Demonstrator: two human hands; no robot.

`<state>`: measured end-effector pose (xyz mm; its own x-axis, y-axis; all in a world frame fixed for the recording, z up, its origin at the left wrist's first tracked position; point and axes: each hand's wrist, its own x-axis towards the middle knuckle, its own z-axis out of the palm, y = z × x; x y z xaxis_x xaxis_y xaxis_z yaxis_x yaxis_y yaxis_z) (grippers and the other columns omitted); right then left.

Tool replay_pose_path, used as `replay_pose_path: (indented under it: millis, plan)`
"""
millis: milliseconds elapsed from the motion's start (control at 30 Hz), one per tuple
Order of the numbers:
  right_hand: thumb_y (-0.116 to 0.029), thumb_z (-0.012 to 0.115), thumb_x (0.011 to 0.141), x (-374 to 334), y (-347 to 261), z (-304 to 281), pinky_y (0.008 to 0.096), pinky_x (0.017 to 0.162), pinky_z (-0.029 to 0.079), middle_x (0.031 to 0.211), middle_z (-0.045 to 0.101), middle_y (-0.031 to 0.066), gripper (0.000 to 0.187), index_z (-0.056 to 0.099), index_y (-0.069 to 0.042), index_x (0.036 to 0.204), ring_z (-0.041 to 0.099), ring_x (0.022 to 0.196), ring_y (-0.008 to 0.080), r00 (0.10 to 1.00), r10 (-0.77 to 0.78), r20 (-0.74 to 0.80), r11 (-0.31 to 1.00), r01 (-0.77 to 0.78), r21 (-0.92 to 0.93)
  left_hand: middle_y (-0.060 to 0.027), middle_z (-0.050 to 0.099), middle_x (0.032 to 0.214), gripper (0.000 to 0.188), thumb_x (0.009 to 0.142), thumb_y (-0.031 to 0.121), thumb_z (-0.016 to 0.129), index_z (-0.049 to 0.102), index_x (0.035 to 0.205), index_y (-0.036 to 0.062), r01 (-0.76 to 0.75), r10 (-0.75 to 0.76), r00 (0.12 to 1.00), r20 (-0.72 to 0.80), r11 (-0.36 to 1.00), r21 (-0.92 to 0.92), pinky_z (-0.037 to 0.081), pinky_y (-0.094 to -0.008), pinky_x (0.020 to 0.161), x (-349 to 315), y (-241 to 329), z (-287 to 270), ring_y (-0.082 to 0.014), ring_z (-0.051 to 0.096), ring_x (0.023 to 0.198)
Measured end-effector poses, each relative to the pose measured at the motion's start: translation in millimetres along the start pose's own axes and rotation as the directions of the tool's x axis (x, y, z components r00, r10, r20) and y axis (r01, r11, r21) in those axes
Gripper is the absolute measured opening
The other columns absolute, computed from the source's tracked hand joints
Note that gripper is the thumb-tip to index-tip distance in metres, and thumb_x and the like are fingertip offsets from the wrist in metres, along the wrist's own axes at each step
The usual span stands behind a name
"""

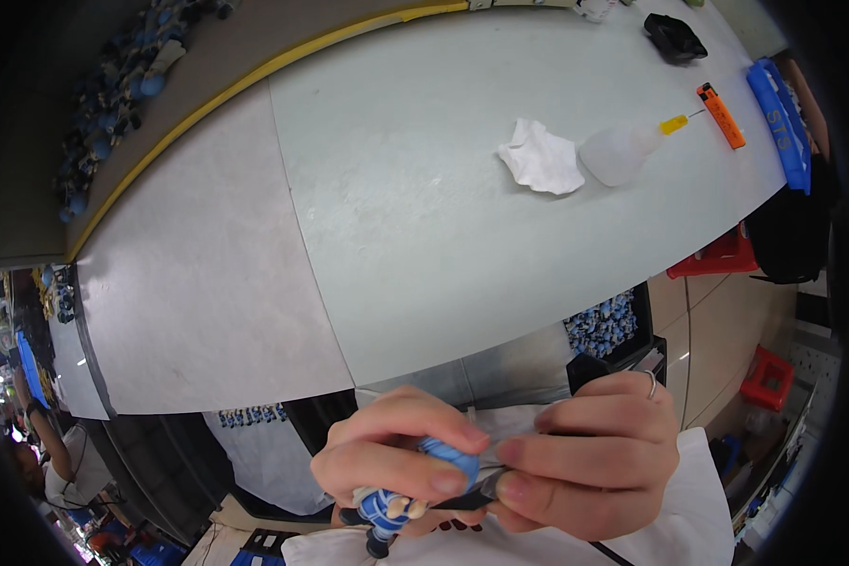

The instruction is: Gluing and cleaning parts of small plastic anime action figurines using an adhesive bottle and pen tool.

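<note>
Low in the head view, close to my body, my left hand [396, 443] is closed around a small toy figurine [384, 509] with a light-blue head, a blue-and-white body and dark feet. Its head sticks out between my thumb and index finger, and its feet point down to the left. My right hand [594, 462], with a ring on one finger, pinches a small dark piece [486, 487] right beside the figurine's head. Fingers hide most of that piece, so I cannot tell its kind or whether it is joined to the head.
On the pale table [415, 255] lie a crumpled white tissue [541, 158], a translucent squeeze bottle [618, 156] with a yellow needle tip, an orange stick-shaped tool [722, 117] and a black crumpled thing [674, 40]. Blue parts fill a black bin [604, 325] below the edge. More figurines [113, 118] crowd a yellow-edged shelf.
</note>
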<state>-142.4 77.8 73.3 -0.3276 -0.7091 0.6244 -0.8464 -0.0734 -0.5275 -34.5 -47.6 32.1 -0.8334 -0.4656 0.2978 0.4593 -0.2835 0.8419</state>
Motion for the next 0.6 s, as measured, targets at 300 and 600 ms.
replay_pose_path:
  millis: [300, 600]
  plan:
    - [-0.023, 0.070, 0.071, 3.1, 0.3, -0.3, 0.0195, 0.046, 0.036, 0.077, 0.061, 0.0009, 0.019, 0.060, -0.010, 0.080, 0.052, 0.061, 0.0108, 0.999, 0.036, -0.005, 0.998, -0.035, 0.059, -0.0216, 0.058, 0.092, 0.024, 0.067, 0.001, 0.070, 0.059, 0.088, 0.0019, 0.014, -0.015, 1.000, -0.024, 1.000, -0.028, 0.048, -0.0247, 0.060, 1.1, 0.6, 1.9, -0.0211, 0.058, 0.072]
    - [-0.023, 0.069, 0.071, 3.9, -0.6, -0.6, 0.0200, 0.048, 0.037, 0.077, 0.061, 0.0013, 0.019, 0.060, -0.010, 0.081, 0.052, 0.062, 0.0113, 0.999, 0.015, 0.035, 0.999, -0.016, 0.031, -0.0208, 0.058, 0.091, 0.027, 0.064, 0.003, 0.073, 0.059, 0.087, 0.0024, -0.017, 0.015, 0.999, -0.041, 0.999, -0.033, 0.049, -0.0251, 0.060, 2.4, -1.2, -0.8, -0.0211, 0.059, 0.072]
